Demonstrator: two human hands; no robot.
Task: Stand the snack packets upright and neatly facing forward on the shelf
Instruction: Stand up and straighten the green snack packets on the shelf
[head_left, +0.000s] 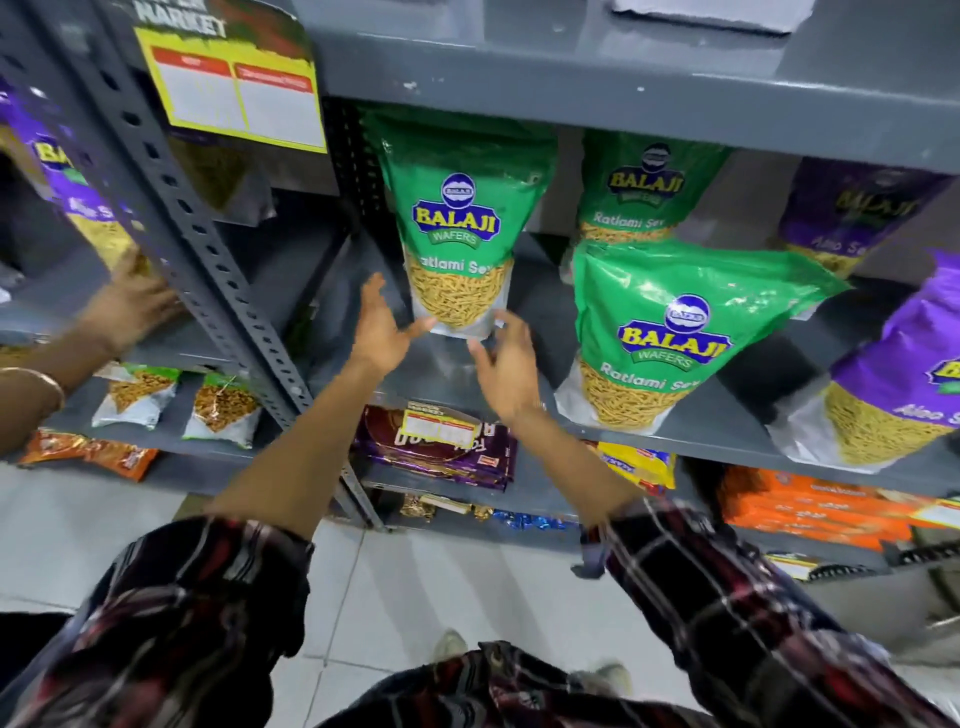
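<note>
Now both hands are spread open, empty: left hand (376, 332) and right hand (506, 364) flank the base of the upright green packet (454, 228) on the shelf (727, 431). Probably light, soft and crinkly; best held low by its side edges.

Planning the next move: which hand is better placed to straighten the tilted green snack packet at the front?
Right. The right hand, open, hovers nearest the leaning green Ratlami Sev packet. The left hand, also open, sits on the far side of the upright green packet.
</note>
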